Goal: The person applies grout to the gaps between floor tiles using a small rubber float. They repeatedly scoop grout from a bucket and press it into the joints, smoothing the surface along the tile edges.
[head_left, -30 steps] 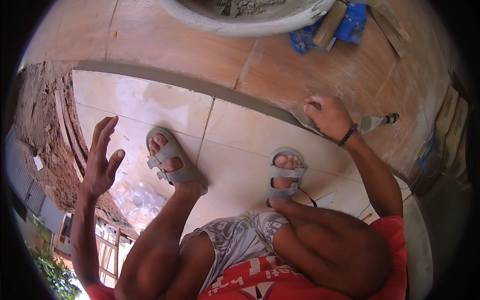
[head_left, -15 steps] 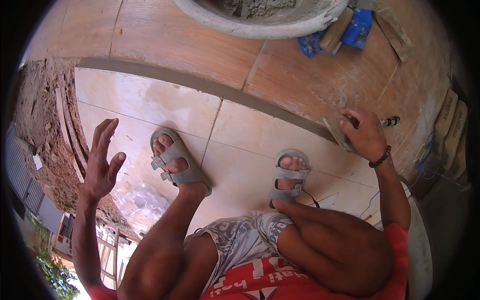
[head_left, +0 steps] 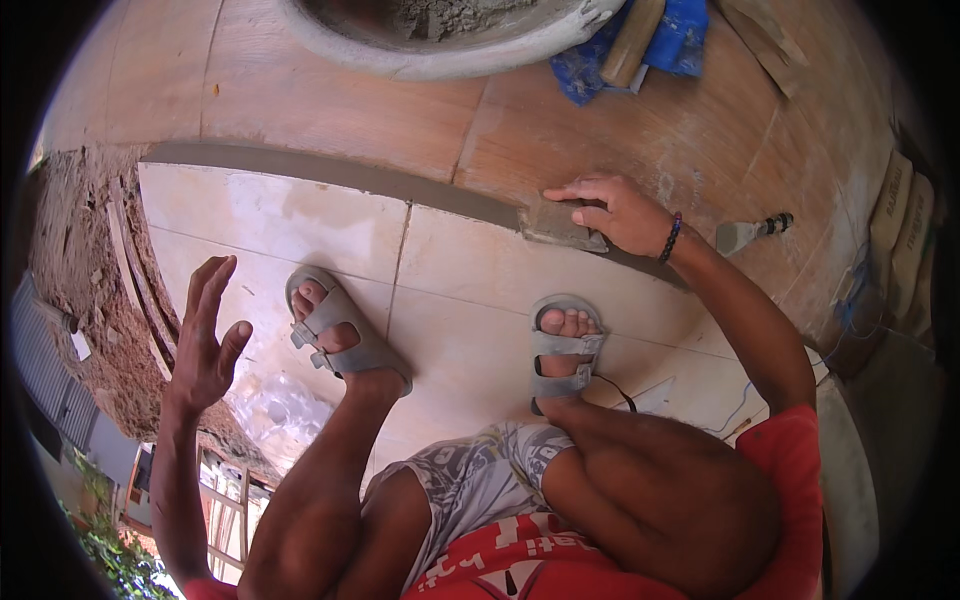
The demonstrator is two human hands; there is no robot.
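Observation:
My right hand (head_left: 625, 217) holds a flat grey trowel (head_left: 545, 228) on the strip of grey mortar (head_left: 330, 172), between wood-patterned tiles (head_left: 390, 120) and pale tiles (head_left: 290, 215). Its index finger stretches forward over the tool. My left hand (head_left: 210, 325) hangs open and empty at the left, fingers loosely spread, near my sandalled foot (head_left: 335, 330). A putty knife (head_left: 750, 232) lies on the brown tiles just right of my right hand.
A large basin of grey mortar (head_left: 450, 65) stands at the top beside a blue cloth (head_left: 680, 40) and wooden tool (head_left: 630, 45). Paper sacks (head_left: 900, 230) are at right, with blue string nearby. Bare earth with planks (head_left: 130, 280) and crumpled plastic (head_left: 280, 410) are at left.
My right hand went rightward along the mortar strip with the trowel, then came back leftward, beyond its first position. My left hand stays open in nearly the same spot.

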